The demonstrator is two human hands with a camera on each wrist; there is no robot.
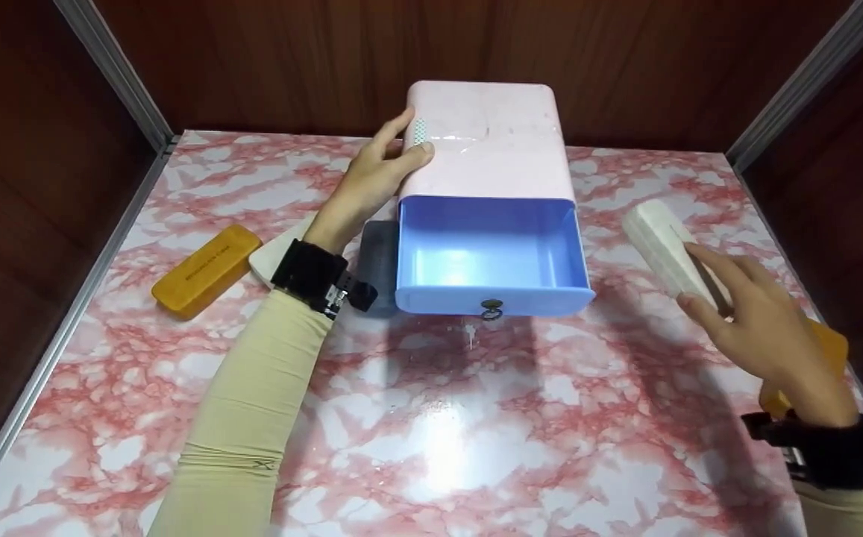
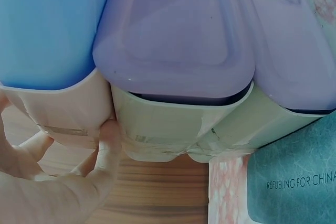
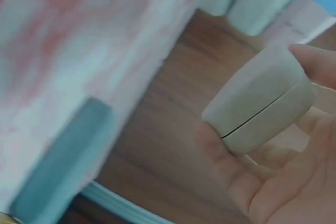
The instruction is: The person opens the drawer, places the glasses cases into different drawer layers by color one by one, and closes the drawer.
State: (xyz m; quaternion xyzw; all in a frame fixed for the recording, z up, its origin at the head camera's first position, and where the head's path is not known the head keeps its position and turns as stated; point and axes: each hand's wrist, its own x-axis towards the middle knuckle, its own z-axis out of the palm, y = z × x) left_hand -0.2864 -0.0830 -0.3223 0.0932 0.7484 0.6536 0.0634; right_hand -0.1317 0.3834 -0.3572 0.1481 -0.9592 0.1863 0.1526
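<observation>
Counter [image 1: 550, 447]: carries your pieces. Pink box [image 1: 487, 142], far middle: its blue drawer [image 1: 446, 300] stands pulled out toward you. Your left hand [image 1: 375, 171] grips the box's left side, thumb over the top edge, presumably to steady it. Your right hand [image 1: 759, 321], at right, grasps the white case [image 1: 658, 239] by its near part, apparently leaving the far end free. Yellow case [image 1: 207, 272]: lies at left, untouched. Ring [image 1: 491, 314]: hangs on the drawer front, likely its pull.

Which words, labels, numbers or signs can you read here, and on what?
"REFUELING FOR CHINA": teal rectangular case, left wrist view; last letter at the picture's edge.
Dark lettering, mustard-yellow oblong case, head view: too small and blurred to read.
"X"-like mark, pale-yellow fabric sleeve, left arm: possibly only stitching.
</observation>
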